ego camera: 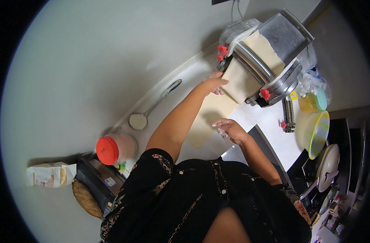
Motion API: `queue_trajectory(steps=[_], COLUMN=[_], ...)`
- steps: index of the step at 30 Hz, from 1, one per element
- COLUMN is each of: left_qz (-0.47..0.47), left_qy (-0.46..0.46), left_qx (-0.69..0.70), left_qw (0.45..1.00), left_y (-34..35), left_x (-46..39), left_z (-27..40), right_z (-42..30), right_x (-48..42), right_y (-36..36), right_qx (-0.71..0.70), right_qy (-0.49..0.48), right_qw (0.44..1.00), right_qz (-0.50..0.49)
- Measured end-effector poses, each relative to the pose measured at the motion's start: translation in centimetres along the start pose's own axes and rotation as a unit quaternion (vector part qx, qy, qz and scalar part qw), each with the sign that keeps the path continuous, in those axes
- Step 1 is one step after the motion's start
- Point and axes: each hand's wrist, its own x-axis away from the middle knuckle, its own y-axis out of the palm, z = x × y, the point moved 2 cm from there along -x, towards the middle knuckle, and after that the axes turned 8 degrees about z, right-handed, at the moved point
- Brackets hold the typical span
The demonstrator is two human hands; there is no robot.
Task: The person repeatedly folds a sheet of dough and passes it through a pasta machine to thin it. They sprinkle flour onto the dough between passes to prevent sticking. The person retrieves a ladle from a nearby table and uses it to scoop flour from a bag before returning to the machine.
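Observation:
A steel dough sheeter [254, 62] with red knobs stands at the upper right. One end of a pale dough sheet [258, 50] lies above its roller, and the sheet comes out below and lies on the white counter towards me. My left hand [216, 83], dusted with flour, touches the left edge of the dough just below the roller; whether its fingers pinch the sheet cannot be told. Over the counter, right of the dough's near end, my right hand [229, 130] is floury, with its fingers curled inward. Nothing can be made out in it.
A ladle of flour [138, 121] and a red-lidded jar [108, 150] stand along the wall at left. To the right are a roller attachment [289, 115], a yellow-green bowl [318, 133], a teal-lidded container [320, 98] and a lidded pan [328, 170].

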Motion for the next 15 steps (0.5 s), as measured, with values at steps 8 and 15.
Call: queue_trajectory(steps=[8,15], left_qz=[-0.043,0.02], left_qy=[-0.013,-0.003], left_qx=[0.023,0.038], left_qw=[0.999,0.999], left_y=[-1.6,-2.7], left_x=[2.3,3.7], left_z=[-1.4,-2.6], right_z=[-1.2,-2.7], right_x=[-2.2,-4.1], right_y=[-5.3,-7.3], right_qx=[-0.197,-0.264], right_qy=[-0.078,-0.105], right_qw=[0.937,0.943], right_qz=[0.279,0.172])
